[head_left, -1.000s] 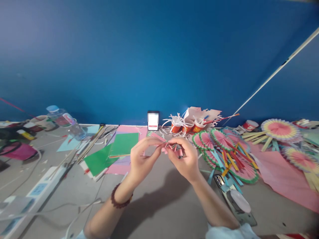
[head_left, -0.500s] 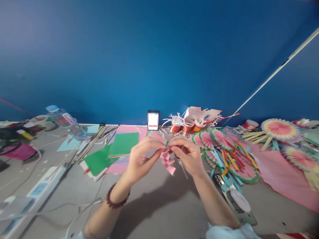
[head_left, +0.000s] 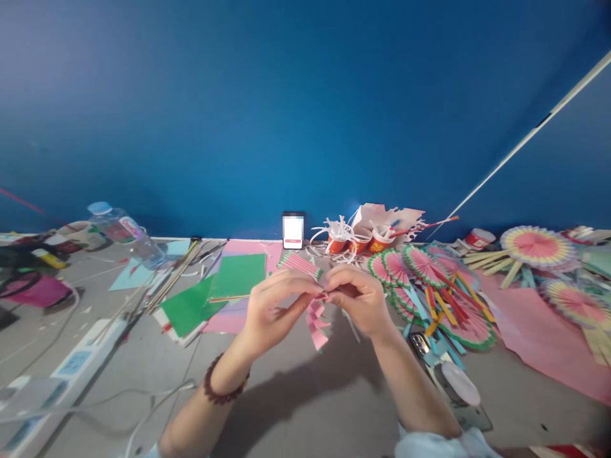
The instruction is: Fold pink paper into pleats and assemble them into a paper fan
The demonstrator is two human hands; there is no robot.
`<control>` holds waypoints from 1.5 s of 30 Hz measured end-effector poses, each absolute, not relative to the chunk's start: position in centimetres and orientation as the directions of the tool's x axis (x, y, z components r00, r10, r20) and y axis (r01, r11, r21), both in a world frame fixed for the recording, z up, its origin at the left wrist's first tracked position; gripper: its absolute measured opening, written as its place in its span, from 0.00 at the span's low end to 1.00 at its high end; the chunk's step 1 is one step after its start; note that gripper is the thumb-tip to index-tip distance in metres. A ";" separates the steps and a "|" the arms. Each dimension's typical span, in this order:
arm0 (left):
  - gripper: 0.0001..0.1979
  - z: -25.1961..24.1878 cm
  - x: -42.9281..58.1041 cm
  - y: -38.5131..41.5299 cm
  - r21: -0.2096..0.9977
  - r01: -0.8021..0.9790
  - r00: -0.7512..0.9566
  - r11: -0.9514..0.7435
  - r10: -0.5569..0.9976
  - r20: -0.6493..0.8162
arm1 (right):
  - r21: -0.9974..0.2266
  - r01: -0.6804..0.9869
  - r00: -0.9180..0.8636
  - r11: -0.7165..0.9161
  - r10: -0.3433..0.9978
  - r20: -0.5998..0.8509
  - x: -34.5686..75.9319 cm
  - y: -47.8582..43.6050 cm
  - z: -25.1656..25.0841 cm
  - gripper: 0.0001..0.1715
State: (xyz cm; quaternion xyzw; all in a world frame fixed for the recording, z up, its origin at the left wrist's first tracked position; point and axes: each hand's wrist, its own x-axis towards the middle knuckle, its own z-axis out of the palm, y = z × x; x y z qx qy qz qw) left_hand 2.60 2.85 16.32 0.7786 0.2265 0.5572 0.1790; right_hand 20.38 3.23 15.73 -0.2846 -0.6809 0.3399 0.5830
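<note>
Between the fingertips of both hands is a pleated strip of pink paper (head_left: 317, 323), its zigzag end hanging down below them. My left hand (head_left: 277, 308) pinches it from the left, with a dark beaded bracelet (head_left: 224, 381) on the wrist. From the right, my right hand (head_left: 360, 299) pinches the same strip, its fingertips meeting the left ones. The folds inside the pinch are mostly hidden. Just beyond the fingers lies a pink-and-green striped piece of folded paper (head_left: 300, 264).
Green sheets (head_left: 238, 277) lie on the left, near a plastic bottle (head_left: 126, 229) and a power strip (head_left: 71, 362). A lit phone (head_left: 293, 230) leans on the wall. Red cups (head_left: 380, 240) hold white strips. Paper rosettes (head_left: 537, 248) and another phone (head_left: 422, 346) are to the right.
The hanging pink strip has dropped slightly lower and left, with more of it showing. My fingers have shifted a little, and more of the striped paper behind them shows.
</note>
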 end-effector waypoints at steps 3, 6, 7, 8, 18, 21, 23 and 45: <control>0.10 16.3 2.7 2.8 0.537 0.150 0.276 -0.830 0.557 0.783 | -0.784 -0.019 -0.144 0.621 0.774 0.617 20.2 3.2 15.8 0.10; 0.11 16.3 2.7 2.7 0.535 0.148 0.279 -0.832 0.554 0.785 | -0.777 -0.019 -0.143 0.629 0.767 0.625 20.2 3.2 15.8 0.09; 0.11 16.3 2.7 2.7 0.534 0.148 0.282 -0.833 0.553 0.784 | -0.776 -0.019 -0.142 0.631 0.766 0.626 20.2 3.2 15.8 0.09; 0.11 16.3 2.7 2.7 0.535 0.149 0.284 -0.832 0.554 0.783 | -0.773 -0.020 -0.142 0.634 0.764 0.629 20.1 3.2 15.7 0.09; 0.07 16.6 2.5 2.3 0.689 0.201 0.290 -0.696 0.714 0.637 | -0.684 0.193 -0.126 0.704 0.709 0.694 20.5 3.1 15.7 0.06; 0.09 16.8 2.7 2.3 0.770 0.231 0.252 -0.595 0.801 0.543 | -0.652 0.293 -0.135 0.699 0.705 0.696 20.7 3.0 15.8 0.05; 0.08 16.7 2.9 2.4 0.811 0.227 0.218 -0.539 0.840 0.497 | -0.639 0.311 -0.155 0.703 0.701 0.696 20.8 3.1 15.8 0.04; 0.03 16.6 2.5 2.9 0.853 0.191 0.131 -0.487 0.873 0.469 | -0.649 0.398 -0.265 0.649 0.758 0.595 21.3 3.2 16.3 0.02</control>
